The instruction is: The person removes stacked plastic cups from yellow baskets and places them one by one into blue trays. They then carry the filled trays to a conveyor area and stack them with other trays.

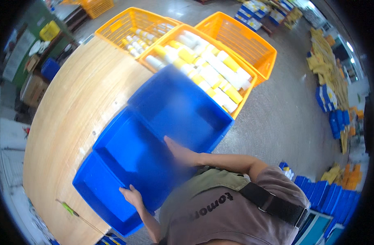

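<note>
Right fingers [167, 141] indistinct at blue bin [132, 141]

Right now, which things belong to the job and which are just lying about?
Likely in use:
adjoining blue bins, left hand and right hand at the middle one
perhaps the orange crate of cylinders

Apparently lying about:
green-handled tool on the table
yellow container, upper left

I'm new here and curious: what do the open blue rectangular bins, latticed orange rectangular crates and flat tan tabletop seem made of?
Open blue rectangular bins: probably smooth moulded plastic, softly glossy, with even colour throughout. Latticed orange rectangular crates: likely rigid plastic, satin, with uniform colour and moulded-looking openings. Flat tan tabletop: smooth-looking wood or laminate; streaky grain shows, but which is unclear.
</note>
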The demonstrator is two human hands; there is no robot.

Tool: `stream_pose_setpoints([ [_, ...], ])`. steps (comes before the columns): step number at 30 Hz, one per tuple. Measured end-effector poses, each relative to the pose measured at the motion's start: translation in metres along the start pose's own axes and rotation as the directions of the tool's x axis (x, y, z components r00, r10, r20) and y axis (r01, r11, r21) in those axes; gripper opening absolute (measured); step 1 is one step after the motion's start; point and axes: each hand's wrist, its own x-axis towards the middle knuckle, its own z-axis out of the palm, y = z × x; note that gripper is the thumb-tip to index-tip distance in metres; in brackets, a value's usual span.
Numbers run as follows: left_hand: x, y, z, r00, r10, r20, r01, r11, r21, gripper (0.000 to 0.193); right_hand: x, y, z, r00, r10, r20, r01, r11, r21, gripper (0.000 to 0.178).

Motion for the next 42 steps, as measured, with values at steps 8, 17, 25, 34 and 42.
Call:
stream_pose_setpoints([
  [8,0.003,0.075,0.023,0.898,0.315,-0.308,-0.082,0.807,0.585,0.064,0.000,0.008,-0.085,0.978,-0.202,0.062,0.199,0.979,0.048,0.073],
  [17,-0.068,0.431,0.197,0.709,0.697,-0.110,-0.705,0.692,-0.159,0.037,-0.073,0.272,-0.399,0.738,0.156,-0.656,0.113,0.930,0.349,0.019],
  [25,-0.069,0.680,0.486,0.548,0.836,-0.023,-0.835,0.545,-0.071,0.064,-0.080,0.608,-0.534,0.564,0.658,-0.499,-0.685,0.711,0.162,0.023],
  [34,-0.021,0.746,0.584,0.976,0.219,-0.005,-0.188,0.850,0.491,0.095,-0.049,0.754,-0.397,0.751,0.640,-0.160,-0.658,0.705,-0.265,0.035],
  [42,-0.028,0.736,0.576,0.930,0.368,0.005,-0.343,0.861,0.374,0.092,-0.034,0.733,-0.393,0.742,0.670,0.034,-0.666,0.741,-0.086,0.060],
])
